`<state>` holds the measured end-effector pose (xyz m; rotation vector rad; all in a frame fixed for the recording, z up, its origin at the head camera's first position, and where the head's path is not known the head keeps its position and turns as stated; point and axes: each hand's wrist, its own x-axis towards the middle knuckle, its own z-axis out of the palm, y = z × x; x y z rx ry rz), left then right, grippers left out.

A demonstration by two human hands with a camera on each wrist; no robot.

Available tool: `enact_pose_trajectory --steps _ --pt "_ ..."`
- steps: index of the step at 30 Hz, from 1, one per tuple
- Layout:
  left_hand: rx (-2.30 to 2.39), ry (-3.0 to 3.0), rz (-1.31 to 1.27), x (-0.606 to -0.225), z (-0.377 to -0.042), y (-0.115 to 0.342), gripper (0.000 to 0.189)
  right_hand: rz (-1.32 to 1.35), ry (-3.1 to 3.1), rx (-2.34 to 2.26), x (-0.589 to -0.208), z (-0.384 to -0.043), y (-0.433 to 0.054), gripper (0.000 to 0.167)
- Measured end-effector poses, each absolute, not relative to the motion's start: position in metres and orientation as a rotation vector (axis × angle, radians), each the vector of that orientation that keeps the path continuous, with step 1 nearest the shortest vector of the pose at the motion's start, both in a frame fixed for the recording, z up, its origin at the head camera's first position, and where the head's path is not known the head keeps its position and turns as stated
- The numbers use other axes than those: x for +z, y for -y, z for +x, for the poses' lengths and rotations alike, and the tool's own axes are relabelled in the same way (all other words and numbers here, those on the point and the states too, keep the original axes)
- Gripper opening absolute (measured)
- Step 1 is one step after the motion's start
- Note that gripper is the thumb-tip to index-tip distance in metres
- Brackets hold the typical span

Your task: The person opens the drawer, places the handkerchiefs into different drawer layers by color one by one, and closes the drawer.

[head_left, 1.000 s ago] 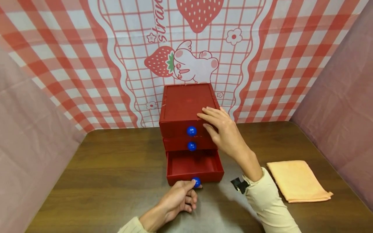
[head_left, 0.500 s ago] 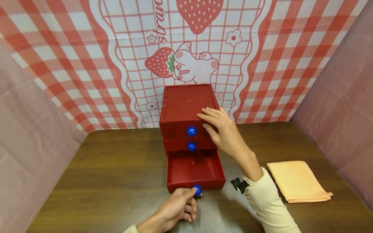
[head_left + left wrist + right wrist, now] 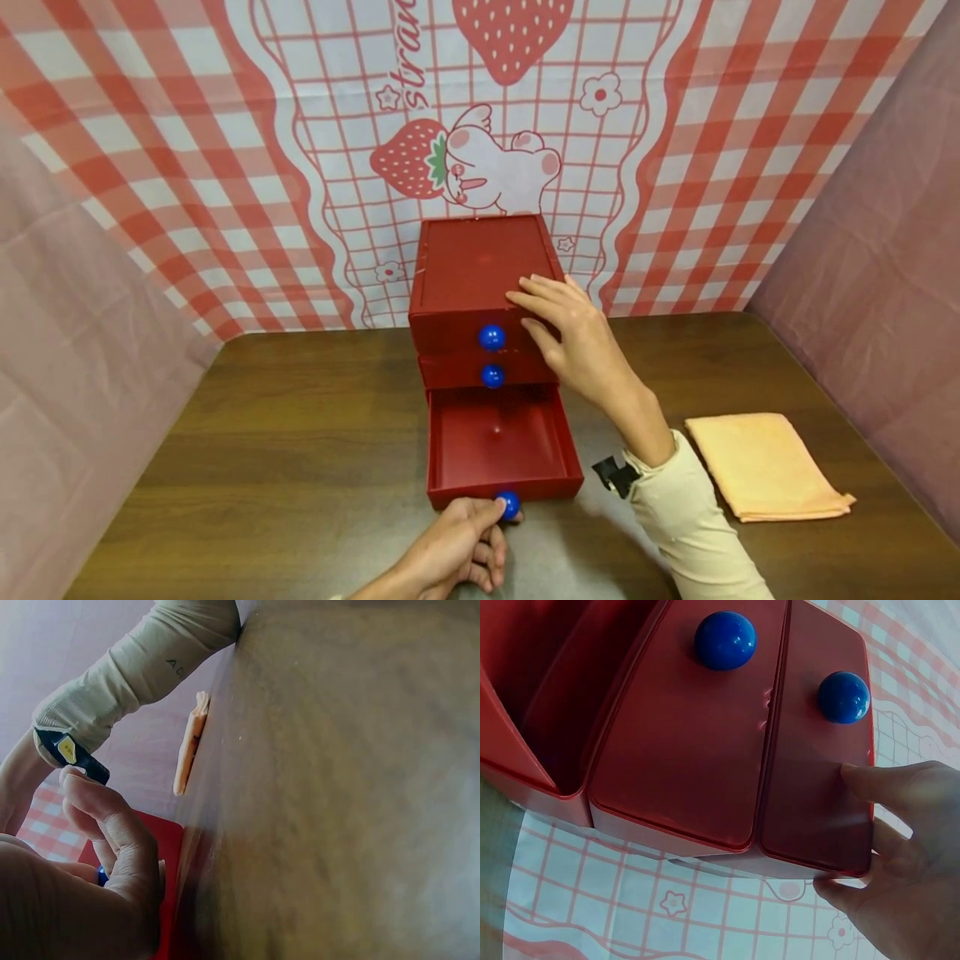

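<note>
A red three-drawer cabinet stands against the back cloth. Its bottom drawer is pulled far out, with nothing lying inside. Thumb and index finger of my left hand pinch that drawer's round blue knob, palm turned up. In the left wrist view only a sliver of this knob shows past the fingers. My right hand rests on the cabinet's upper right corner, fingers extended over the top. In the right wrist view its thumb touches the front of the closed top drawer; the middle drawer is closed too.
A folded yellow-orange cloth lies on the wooden table to the right. Behind hangs a checked strawberry backdrop, with pinkish curtains at both sides. A black buckle juts from the right sleeve.
The bottom drawer has slid further out towards me, with my left hand moving along on its knob. My right hand has stayed at the cabinet's corner.
</note>
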<state>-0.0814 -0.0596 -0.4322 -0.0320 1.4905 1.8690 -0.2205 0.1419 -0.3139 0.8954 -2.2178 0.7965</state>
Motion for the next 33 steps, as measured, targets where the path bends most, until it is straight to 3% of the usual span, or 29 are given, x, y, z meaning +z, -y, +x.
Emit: enact_pose_trajectory --steps 33 --pt "1.832 -1.615 -0.014 -0.437 -0.064 0.059 0.041 0.890 2.242 0.792 -0.313 -0.218 -0.141 0.038"
